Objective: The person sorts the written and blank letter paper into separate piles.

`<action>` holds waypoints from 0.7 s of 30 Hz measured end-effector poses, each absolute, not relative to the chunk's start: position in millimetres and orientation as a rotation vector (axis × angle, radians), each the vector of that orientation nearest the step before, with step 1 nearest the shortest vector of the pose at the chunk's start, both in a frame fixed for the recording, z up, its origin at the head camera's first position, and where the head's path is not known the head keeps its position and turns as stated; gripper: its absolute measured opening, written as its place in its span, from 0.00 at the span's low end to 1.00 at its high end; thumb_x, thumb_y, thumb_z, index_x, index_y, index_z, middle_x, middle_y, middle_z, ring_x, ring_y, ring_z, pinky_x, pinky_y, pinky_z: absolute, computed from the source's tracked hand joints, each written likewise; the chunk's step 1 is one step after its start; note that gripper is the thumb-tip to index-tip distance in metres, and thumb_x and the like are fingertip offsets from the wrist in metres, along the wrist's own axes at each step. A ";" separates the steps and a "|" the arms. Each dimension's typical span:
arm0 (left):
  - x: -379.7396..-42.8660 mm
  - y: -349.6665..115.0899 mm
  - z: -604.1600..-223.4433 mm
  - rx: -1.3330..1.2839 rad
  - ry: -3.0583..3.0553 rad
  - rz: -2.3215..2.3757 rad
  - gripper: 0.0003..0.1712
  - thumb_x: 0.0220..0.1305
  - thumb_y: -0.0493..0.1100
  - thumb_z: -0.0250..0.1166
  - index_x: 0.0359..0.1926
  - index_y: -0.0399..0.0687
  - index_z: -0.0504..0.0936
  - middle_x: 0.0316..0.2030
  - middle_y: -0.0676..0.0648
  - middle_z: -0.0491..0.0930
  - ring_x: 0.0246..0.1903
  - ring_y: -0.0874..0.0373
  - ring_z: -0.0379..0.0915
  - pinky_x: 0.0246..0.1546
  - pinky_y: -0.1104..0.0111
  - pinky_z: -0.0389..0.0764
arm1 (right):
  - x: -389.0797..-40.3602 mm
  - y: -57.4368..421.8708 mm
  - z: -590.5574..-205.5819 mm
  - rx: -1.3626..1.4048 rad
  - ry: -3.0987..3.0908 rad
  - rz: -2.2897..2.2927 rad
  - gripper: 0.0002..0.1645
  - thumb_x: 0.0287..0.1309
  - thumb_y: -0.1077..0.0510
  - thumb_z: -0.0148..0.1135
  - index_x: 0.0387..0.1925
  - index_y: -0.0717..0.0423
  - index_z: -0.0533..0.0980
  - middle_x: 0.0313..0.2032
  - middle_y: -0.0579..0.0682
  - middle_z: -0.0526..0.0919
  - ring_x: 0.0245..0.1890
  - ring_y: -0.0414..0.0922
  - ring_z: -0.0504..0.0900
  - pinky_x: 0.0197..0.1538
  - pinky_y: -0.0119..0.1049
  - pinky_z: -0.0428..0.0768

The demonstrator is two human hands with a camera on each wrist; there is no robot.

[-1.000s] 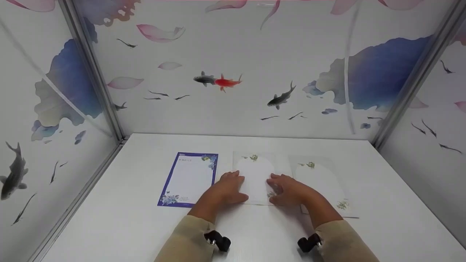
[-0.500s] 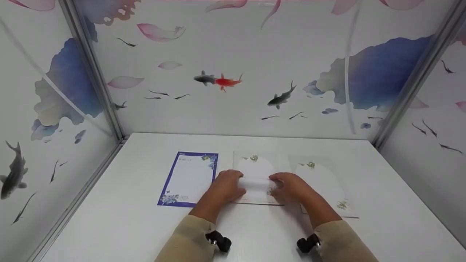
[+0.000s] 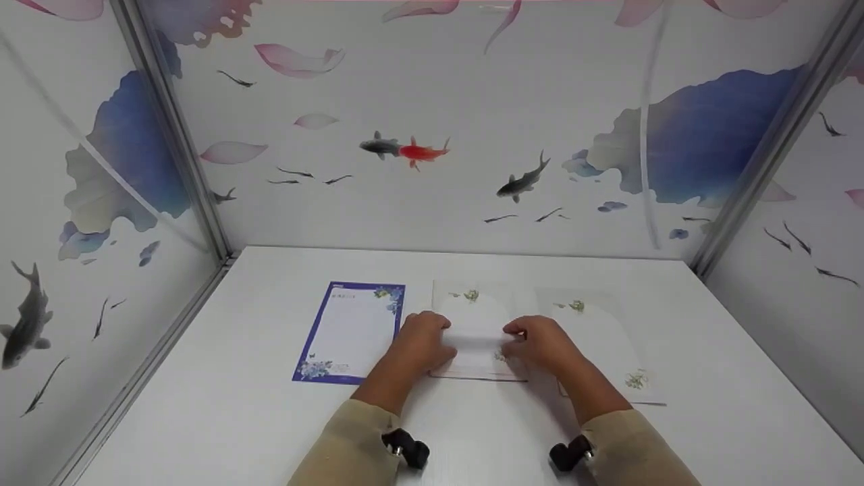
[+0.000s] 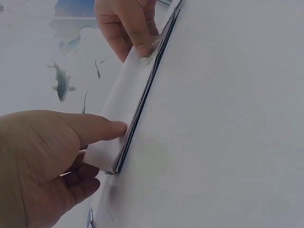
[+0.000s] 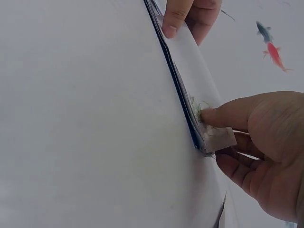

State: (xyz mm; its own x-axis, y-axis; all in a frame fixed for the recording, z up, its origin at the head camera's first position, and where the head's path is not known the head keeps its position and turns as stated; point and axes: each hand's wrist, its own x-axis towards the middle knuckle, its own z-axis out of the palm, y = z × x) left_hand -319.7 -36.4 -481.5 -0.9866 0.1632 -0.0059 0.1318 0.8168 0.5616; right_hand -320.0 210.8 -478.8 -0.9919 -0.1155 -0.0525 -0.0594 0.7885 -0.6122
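In the middle of the white table lies a stack of paper with a flower-printed paper sheet on top. My left hand pinches the sheet at its left side, thumb on the face and the other fingers curled at the edge. At the right side my right hand does the same, its thumb on the printed flowers in the right wrist view. Between the hands the sheet bulges in a soft ridge. Dark blue edges of the stack show under the sheet in the left wrist view.
To the left lies a blue-bordered sheet, partly behind my left forearm. Another flower-printed sheet lies to the right, partly covered by my right arm. White panels with painted fish and petals enclose the table at the back and sides.
The top sheet has gone from lying flat to bulging up between my hands. My fingers have curled in at its sides, and the right hand has shifted slightly to the right.
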 end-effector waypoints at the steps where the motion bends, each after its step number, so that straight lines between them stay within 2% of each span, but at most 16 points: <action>1: -319.5 -36.2 -481.3 0.235 2.943 0.908 0.28 0.67 0.49 0.76 0.65 0.46 0.85 0.63 0.44 0.84 0.66 0.46 0.77 0.73 0.55 0.77 | -320.4 210.7 -478.7 -0.124 2.892 -0.993 0.17 0.67 0.54 0.73 0.55 0.50 0.87 0.54 0.51 0.89 0.53 0.48 0.84 0.61 0.50 0.85; 4: -319.7 -35.7 -480.3 0.221 2.946 0.950 0.24 0.72 0.51 0.71 0.63 0.44 0.86 0.62 0.43 0.85 0.67 0.45 0.78 0.72 0.53 0.78 | -320.9 211.5 -477.9 -0.061 2.888 -1.065 0.18 0.70 0.51 0.70 0.56 0.52 0.87 0.55 0.54 0.88 0.53 0.50 0.86 0.57 0.49 0.86; 8: -321.7 -34.4 -477.8 0.132 2.930 1.067 0.20 0.76 0.45 0.66 0.63 0.43 0.85 0.64 0.42 0.84 0.70 0.44 0.77 0.75 0.52 0.76 | -321.8 213.4 -475.4 0.046 2.853 -1.190 0.26 0.70 0.52 0.69 0.65 0.57 0.81 0.65 0.59 0.84 0.63 0.57 0.84 0.64 0.53 0.84; 11: -323.3 -33.2 -476.8 0.023 2.907 1.172 0.23 0.76 0.42 0.67 0.68 0.44 0.81 0.69 0.41 0.80 0.74 0.44 0.73 0.78 0.51 0.72 | -323.0 213.5 -473.2 0.129 2.812 -1.266 0.31 0.69 0.54 0.70 0.70 0.58 0.77 0.68 0.60 0.81 0.68 0.59 0.81 0.68 0.54 0.82; 14: -324.4 -32.1 -476.5 -0.079 2.878 1.274 0.27 0.74 0.39 0.68 0.72 0.45 0.78 0.72 0.41 0.78 0.76 0.44 0.71 0.78 0.51 0.72 | -323.4 213.2 -471.2 0.182 2.773 -1.339 0.32 0.70 0.56 0.69 0.72 0.58 0.75 0.66 0.60 0.83 0.66 0.57 0.82 0.66 0.50 0.85; 17: -325.4 -31.5 -477.1 -0.139 2.849 1.361 0.29 0.73 0.39 0.69 0.72 0.46 0.78 0.71 0.42 0.79 0.75 0.44 0.72 0.76 0.51 0.75 | -323.7 213.6 -469.9 0.206 2.753 -1.399 0.33 0.70 0.57 0.68 0.73 0.58 0.74 0.64 0.60 0.84 0.64 0.56 0.84 0.64 0.48 0.86; 21: -325.9 -31.2 -478.1 -0.123 2.847 1.401 0.29 0.72 0.39 0.69 0.72 0.46 0.78 0.70 0.43 0.80 0.74 0.45 0.74 0.75 0.52 0.76 | -323.8 214.8 -469.5 0.210 2.732 -1.448 0.35 0.70 0.58 0.67 0.76 0.58 0.71 0.68 0.59 0.81 0.67 0.57 0.82 0.67 0.49 0.85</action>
State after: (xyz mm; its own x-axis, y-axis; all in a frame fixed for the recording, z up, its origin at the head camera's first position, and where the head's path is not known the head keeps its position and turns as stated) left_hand -325.9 -31.2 -478.1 -0.9964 -0.0844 -0.0038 -0.0545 0.6077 0.7923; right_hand -323.8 214.8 -469.5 -0.9899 0.0996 -0.1012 0.1397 0.5544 -0.8204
